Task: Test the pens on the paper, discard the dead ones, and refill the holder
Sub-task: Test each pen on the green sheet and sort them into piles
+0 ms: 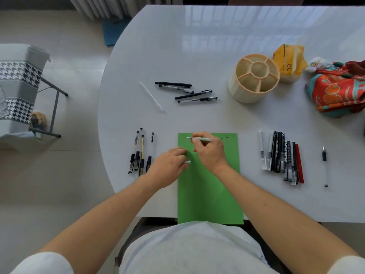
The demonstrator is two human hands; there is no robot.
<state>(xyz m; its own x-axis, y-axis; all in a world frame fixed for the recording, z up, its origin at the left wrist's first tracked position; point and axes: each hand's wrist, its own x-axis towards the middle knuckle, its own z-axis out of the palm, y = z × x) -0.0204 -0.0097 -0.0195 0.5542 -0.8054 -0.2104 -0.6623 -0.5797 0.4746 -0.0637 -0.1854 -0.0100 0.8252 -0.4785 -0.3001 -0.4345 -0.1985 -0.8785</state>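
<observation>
A green sheet of paper (209,190) lies at the table's near edge, with a thin dark line near its top right corner. My right hand (210,151) holds a pale white pen (198,139) lying almost flat, tip pointing left over the top of the paper. My left hand (169,165) rests on the paper's left edge and grips a small pale cap (187,162). Several pens (140,153) lie left of the paper, several more (280,155) lie in a row to its right. The beige round pen holder (253,81) stands empty at the back right.
Several black pens (185,90) and a white pen (151,96) lie in the middle of the white table. A single clear pen (324,166) lies far right. A yellow packet (288,62) and a colourful cloth bag (339,89) sit behind. A stool (19,86) stands left of the table.
</observation>
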